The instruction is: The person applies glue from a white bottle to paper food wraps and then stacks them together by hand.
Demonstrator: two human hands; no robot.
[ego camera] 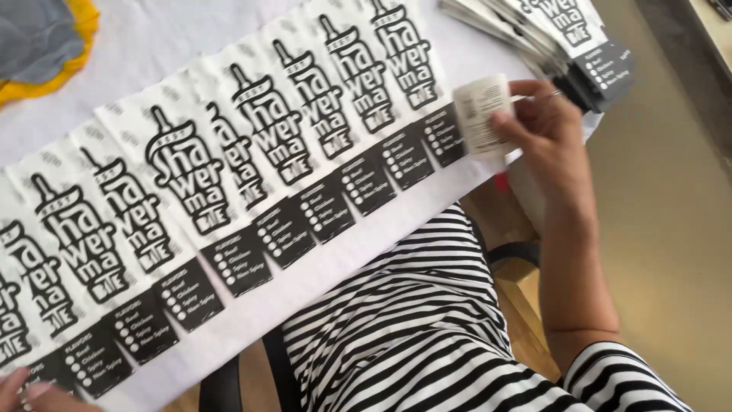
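A long row of white paper sleeves [229,164] with black printed lettering lies overlapped across the white table [168,38]. My right hand [545,126] is at the right end of the row and pinches a small white printed label [480,114] between thumb and fingers, just above the last sleeve. A ring shows on one finger. My left hand [30,393] is only partly visible at the bottom left corner, resting on the sleeves at the left end of the row; its fingers cannot be made out.
A stack of the same sleeves [564,38] lies at the top right corner of the table. Grey and yellow cloth [46,46] sits at the top left. My striped clothing [412,328] and a wooden chair seat [526,305] are below the table edge.
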